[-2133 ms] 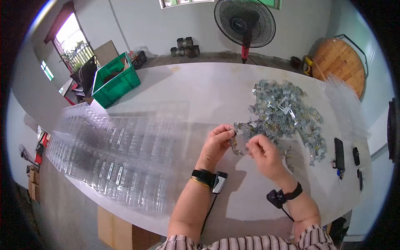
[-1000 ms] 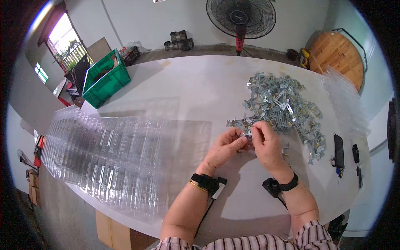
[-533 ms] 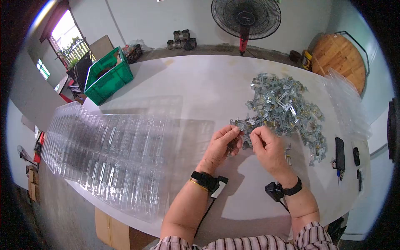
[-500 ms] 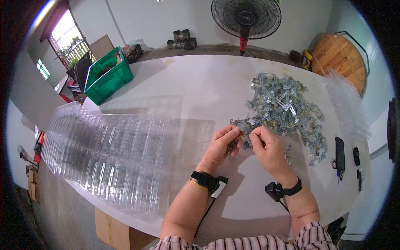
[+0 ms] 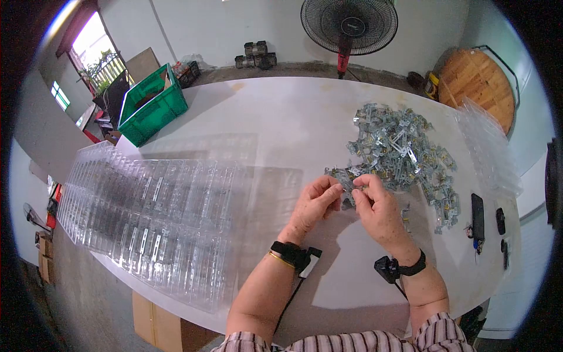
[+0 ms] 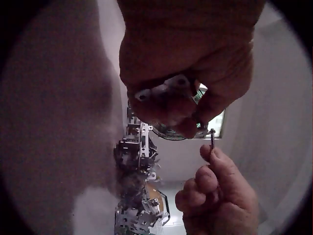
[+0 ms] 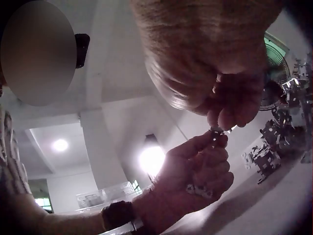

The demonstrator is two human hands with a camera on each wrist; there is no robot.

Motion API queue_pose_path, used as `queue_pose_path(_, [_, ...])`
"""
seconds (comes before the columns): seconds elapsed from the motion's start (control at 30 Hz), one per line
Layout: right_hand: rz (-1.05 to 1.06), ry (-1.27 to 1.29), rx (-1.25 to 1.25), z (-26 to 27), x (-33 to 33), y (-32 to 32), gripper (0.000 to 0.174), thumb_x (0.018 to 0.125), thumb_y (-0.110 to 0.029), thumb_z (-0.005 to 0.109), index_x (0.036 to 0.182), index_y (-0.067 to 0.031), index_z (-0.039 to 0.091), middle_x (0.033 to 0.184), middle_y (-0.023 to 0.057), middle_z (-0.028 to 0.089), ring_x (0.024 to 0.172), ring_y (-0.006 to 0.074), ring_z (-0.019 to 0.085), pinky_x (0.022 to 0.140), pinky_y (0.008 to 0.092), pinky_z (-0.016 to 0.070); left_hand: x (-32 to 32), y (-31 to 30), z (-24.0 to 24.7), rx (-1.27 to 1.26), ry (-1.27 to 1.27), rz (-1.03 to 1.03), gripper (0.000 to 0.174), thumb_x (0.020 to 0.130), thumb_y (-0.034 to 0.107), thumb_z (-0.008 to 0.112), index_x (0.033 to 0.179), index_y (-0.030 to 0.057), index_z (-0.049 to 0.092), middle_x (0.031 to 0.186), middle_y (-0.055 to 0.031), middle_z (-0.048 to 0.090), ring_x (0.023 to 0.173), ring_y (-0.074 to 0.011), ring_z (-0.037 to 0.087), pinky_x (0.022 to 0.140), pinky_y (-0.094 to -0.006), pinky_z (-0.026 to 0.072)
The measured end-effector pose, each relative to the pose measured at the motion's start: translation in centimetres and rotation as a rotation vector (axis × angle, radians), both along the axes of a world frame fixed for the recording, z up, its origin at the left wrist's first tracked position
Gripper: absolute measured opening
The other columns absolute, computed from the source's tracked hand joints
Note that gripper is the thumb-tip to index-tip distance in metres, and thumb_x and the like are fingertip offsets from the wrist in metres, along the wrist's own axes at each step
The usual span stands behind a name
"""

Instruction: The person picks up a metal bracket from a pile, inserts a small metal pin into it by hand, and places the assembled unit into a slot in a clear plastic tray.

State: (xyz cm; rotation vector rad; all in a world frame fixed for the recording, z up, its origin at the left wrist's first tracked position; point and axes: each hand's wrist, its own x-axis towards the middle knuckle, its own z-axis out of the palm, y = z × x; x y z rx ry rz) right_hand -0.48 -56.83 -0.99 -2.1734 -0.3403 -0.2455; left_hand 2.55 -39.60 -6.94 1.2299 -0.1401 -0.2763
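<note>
My left hand (image 5: 314, 205) pinches a small metal bracket (image 7: 215, 137) between thumb and forefinger. Curled in the same palm is another metal bracket (image 6: 164, 89) with holes at its ends. Facing it, my right hand (image 5: 378, 212) pinches a small thin metal piece with a knobbed tip, like a screw (image 6: 212, 138); its lower end is hidden by the fingertips. Both sets of fingertips are close together above the table, just in front of a large pile of metal brackets (image 5: 399, 144), some with brass-coloured parts.
Clear plastic trays (image 5: 193, 234) with slots, some holding metal strips, lie at left. Behind them stands a green crate (image 5: 155, 117). Clear plastic sheets (image 5: 489, 149), a black oblong object (image 5: 478, 217) and smaller dark items lie at right. A fan (image 5: 349, 26) stands beyond the white table (image 5: 281, 111).
Two seconds ago the right hand was apart from the left, blurred, and a bracket hung from the left fingers. The hands have since come together, and the right fingers have shifted slightly in the last half second.
</note>
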Motion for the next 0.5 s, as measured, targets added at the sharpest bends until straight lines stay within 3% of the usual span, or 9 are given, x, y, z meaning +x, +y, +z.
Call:
queue_pose_path(0.13, [0.022, 0.05, -0.003, 0.3, 0.1, 0.1, 0.017, 0.096, -0.015, 0.058, 0.107, -0.0029, 0.057, 0.073, 0.0143, 0.066, 0.061, 0.0268, 0.066, 0.055, 0.0376, 0.0492, -0.2, 0.1, 0.2, 0.068, 0.007, -0.058, 0.021, 0.097, 0.03, 0.062, 0.094, 0.0092, 0.062, 0.07, 0.0036, 0.054, 0.059, -0.0048, 0.047, 0.049, -0.0215, 0.0326])
queue_pose_path(0.2, [0.047, 0.191, 0.074, 0.1, 0.3, -0.1, 0.018, 0.097, -0.017, 0.058, 0.108, -0.0022, 0.058, 0.072, 0.0129, 0.065, 0.059, 0.0214, 0.064, 0.055, 0.035, 0.0485, -0.2, 0.1, 0.2, 0.102, -0.01, -0.06, 0.022, 0.097, 0.031, 0.062, 0.093, 0.009, 0.062, 0.07, 0.0036, 0.054, 0.059, -0.0049, 0.046, 0.049, -0.0215, 0.0328])
queue_pose_path(0.33, [0.057, 0.274, 0.194, -0.5, 0.5, -0.3, 0.018, 0.096, -0.018, 0.06, 0.104, -0.0025, 0.06, 0.069, 0.0106, 0.064, 0.057, 0.0184, 0.061, 0.054, 0.0322, 0.0475, -0.3, 0.0, 0.4, 0.185, -0.058, -0.067, 0.024, 0.097, 0.032, 0.063, 0.093, 0.0083, 0.062, 0.07, 0.0034, 0.054, 0.059, -0.0051, 0.046, 0.05, -0.0216, 0.0339])
queue_pose_path(0.43, [0.018, 0.192, 0.056, -0.7, 0.5, -0.5, 0.015, 0.095, -0.018, 0.062, 0.098, -0.0038, 0.062, 0.071, 0.0083, 0.06, 0.062, 0.0162, 0.058, 0.057, 0.0308, 0.0467, -0.2, -0.1, 0.2, 0.182, -0.122, -0.092, 0.025, 0.096, 0.032, 0.063, 0.093, 0.0078, 0.062, 0.07, 0.0034, 0.055, 0.059, -0.0053, 0.047, 0.05, -0.0216, 0.0347])
queue_pose_path(0.5, [-0.001, -0.085, -0.095, -1.3, 0.6, -0.7, 0.013, 0.095, -0.018, 0.063, 0.093, -0.0051, 0.064, 0.077, 0.0069, 0.055, 0.067, 0.0132, 0.054, 0.06, 0.0299, 0.045, -0.2, -0.3, -0.2, 0.179, -0.143, -0.101, 0.024, 0.096, 0.032, 0.063, 0.092, 0.0077, 0.061, 0.07, 0.0034, 0.055, 0.059, -0.0054, 0.047, 0.05, -0.0215, 0.035])
